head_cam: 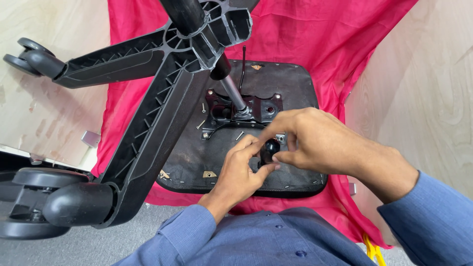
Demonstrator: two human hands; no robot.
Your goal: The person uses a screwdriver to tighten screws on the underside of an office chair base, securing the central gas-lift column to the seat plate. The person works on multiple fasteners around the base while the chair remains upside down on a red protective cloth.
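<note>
An office chair lies upside down on a red cloth. Its black seat underside faces me, with a black metal mechanism plate and a grey gas cylinder rising to the black star base. My left hand and my right hand meet over the seat's near edge, both pinching a round black knob. Loose screws lie on the seat next to the plate.
Black castor wheels sit at the near left and far left. Light wooden panels flank the cloth on both sides. A thin black lever stands beside the cylinder. Grey carpet shows below, and something yellow lies at the lower right.
</note>
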